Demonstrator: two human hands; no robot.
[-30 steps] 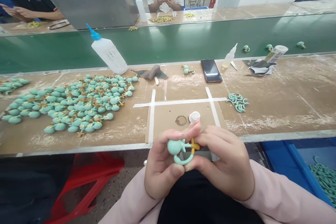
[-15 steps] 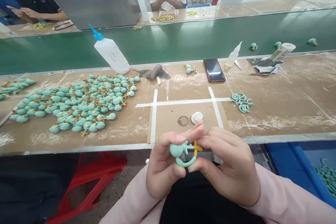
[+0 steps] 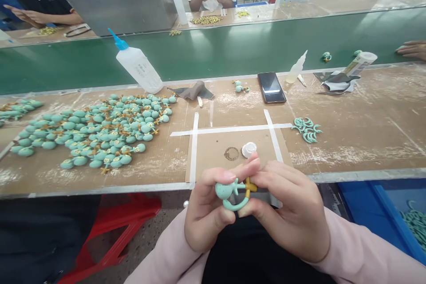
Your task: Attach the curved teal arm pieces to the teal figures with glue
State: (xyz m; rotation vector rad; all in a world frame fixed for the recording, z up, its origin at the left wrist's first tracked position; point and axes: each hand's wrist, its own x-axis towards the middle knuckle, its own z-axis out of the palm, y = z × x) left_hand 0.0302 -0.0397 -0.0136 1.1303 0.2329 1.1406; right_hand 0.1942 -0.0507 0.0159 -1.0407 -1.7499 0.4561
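Observation:
My left hand (image 3: 211, 211) pinches the round green head of a small figure (image 3: 224, 190), and my right hand (image 3: 288, 206) grips its orange end and the curved green piece (image 3: 237, 206) below it. The curved piece spans from the head to the orange part, forming a loop. Both hands are closed on this figure, just in front of the table edge. Beyond them, a white round cap (image 3: 249, 149) and a thin brown ring (image 3: 231, 153) lie on the taped cardboard (image 3: 213, 146).
Many green figures (image 3: 109, 128) are piled at left. Behind stand a tilted white bottle (image 3: 140, 69), a grey cloth (image 3: 196, 91), a phone (image 3: 272, 87) and a small bottle (image 3: 296, 69). Curved green pieces (image 3: 306, 129) lie at right; a blue bin (image 3: 369, 213) is below.
Another person's hand has come into view over the green belt at the far right. My hands hold the figure almost exactly as before; the view has shifted slightly.

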